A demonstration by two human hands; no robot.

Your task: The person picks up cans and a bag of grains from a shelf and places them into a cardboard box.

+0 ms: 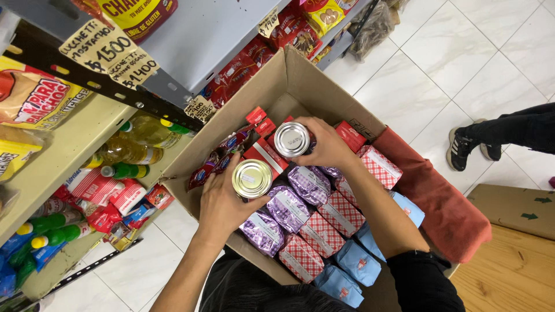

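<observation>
Item: two short round metal cans, one gold-lidded, one silver-lidded, each held above an open brown cardboard box. The left hand has its fingers wrapped tight around the gold-lidded can over the near left corner; the right hand clamps the silver-lidded can over the box's middle. Contents below: purple foil packets, red-and-white checked packets, pale blue packets, small red cartons. Surroundings: a grey metal shelf unit with yellow-oil bottles at left, white tiled floor, another person's dark shoe at right. Risk, as judged: a can gripped from the side may slip and dent the soft packets beneath.
</observation>
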